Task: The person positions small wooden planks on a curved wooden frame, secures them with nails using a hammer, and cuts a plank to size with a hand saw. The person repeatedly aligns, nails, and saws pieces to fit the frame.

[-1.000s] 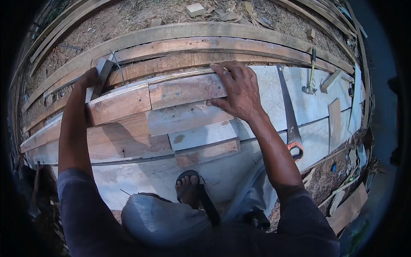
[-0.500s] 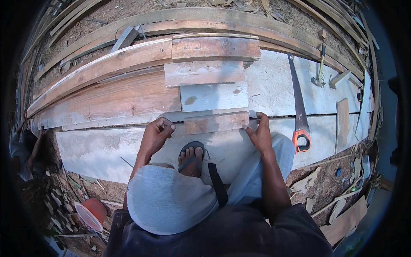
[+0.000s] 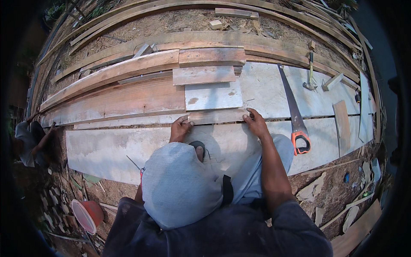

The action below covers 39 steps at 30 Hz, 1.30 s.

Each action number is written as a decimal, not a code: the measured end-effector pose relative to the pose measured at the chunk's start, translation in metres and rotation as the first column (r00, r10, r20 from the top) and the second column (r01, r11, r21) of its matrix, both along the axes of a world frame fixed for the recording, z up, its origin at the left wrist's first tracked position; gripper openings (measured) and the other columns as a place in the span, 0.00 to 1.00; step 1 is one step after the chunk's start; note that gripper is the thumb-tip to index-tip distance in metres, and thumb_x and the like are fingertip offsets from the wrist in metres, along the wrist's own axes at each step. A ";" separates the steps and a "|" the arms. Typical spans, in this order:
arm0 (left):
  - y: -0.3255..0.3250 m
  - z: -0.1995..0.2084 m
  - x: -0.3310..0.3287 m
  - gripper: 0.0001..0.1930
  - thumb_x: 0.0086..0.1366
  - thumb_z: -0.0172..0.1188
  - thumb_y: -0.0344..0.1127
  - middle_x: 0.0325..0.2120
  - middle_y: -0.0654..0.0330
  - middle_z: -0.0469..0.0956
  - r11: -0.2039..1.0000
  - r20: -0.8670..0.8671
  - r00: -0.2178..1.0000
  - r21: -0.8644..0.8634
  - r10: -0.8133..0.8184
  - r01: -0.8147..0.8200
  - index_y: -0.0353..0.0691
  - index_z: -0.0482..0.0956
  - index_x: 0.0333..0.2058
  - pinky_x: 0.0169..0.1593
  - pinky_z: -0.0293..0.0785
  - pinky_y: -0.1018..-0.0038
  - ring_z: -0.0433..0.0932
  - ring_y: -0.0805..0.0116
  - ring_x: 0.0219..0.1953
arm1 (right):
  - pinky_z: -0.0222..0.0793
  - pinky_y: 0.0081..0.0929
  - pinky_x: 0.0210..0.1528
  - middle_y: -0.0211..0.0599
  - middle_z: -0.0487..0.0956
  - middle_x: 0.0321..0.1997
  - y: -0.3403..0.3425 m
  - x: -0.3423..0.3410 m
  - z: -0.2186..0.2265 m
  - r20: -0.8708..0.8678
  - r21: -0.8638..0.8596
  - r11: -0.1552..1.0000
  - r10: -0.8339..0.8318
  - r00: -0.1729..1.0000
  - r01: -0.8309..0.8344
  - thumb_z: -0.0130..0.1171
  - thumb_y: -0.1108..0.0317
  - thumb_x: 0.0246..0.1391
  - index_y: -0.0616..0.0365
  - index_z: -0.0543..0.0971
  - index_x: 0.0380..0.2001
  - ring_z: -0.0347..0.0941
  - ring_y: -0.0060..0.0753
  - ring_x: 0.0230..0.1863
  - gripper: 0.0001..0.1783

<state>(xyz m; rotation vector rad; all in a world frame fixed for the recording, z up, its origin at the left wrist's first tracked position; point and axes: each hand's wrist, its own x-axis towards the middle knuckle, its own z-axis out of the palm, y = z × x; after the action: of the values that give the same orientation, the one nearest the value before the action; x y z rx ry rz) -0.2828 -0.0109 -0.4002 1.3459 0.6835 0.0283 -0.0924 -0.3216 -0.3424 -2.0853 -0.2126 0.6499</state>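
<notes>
A short wooden board [image 3: 218, 117] lies between my hands, across the gap between two pale panels [image 3: 124, 147]. My left hand [image 3: 181, 128] grips its left end, thumb and fingers closed on it. At the right end my right hand [image 3: 256, 122] pinches the edge and corner. Just beyond it lies a whitish board [image 3: 214, 96], overlapped by a reddish short board [image 3: 203, 75]. A thicker wooden block [image 3: 212, 57] rests behind these, in line with a long beam [image 3: 111, 79]. My foot in a flip-flop [image 3: 198, 150] is partly hidden by my knee.
A handsaw [image 3: 301, 142] with an orange handle lies to the right. Farther right are a hammer [image 3: 309, 81], a wood offcut [image 3: 332, 81] and a thin board [image 3: 342, 127]. An orange bucket [image 3: 89, 215] tips over at lower left. Another person [image 3: 32, 139] crouches at the far left.
My left hand has moved right from beside the board and now holds its left end. The board sits slightly farther from me, and my view has shifted.
</notes>
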 end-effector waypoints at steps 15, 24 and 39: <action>0.024 0.136 0.072 0.27 0.57 0.74 0.37 0.57 0.50 0.73 0.108 0.203 0.929 0.978 -0.311 -0.178 0.40 0.77 0.54 0.57 0.70 0.57 0.74 0.50 0.57 | 0.76 0.35 0.54 0.53 0.75 0.59 0.011 -0.001 -0.041 0.081 0.132 0.989 -0.078 0.994 0.067 0.76 0.55 0.50 0.60 0.69 0.66 0.80 0.44 0.50 0.44; 0.105 0.186 0.214 0.69 0.27 0.81 0.66 0.65 0.53 0.68 -0.165 -0.458 0.824 0.889 -0.332 0.427 0.54 0.61 0.72 0.69 0.59 0.42 0.65 0.50 0.69 | 0.76 0.39 0.53 0.52 0.79 0.54 0.019 0.002 -0.047 0.203 0.072 0.994 -0.099 0.974 0.086 0.76 0.61 0.49 0.59 0.72 0.61 0.80 0.48 0.50 0.38; 0.122 0.156 0.223 0.61 0.40 0.79 0.65 0.69 0.46 0.63 -0.188 -0.509 0.824 0.860 -0.251 0.474 0.42 0.62 0.69 0.71 0.54 0.40 0.58 0.46 0.72 | 0.77 0.32 0.48 0.41 0.85 0.49 0.023 0.020 -0.043 0.108 0.145 0.989 -0.028 0.994 0.012 0.73 0.62 0.53 0.52 0.76 0.61 0.81 0.33 0.44 0.32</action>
<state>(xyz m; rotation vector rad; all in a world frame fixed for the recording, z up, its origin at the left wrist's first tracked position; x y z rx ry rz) -0.0603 0.1109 -0.2440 3.1265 0.2155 -0.0828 -0.0720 -0.2985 -0.3852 -1.9829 -0.2918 0.4937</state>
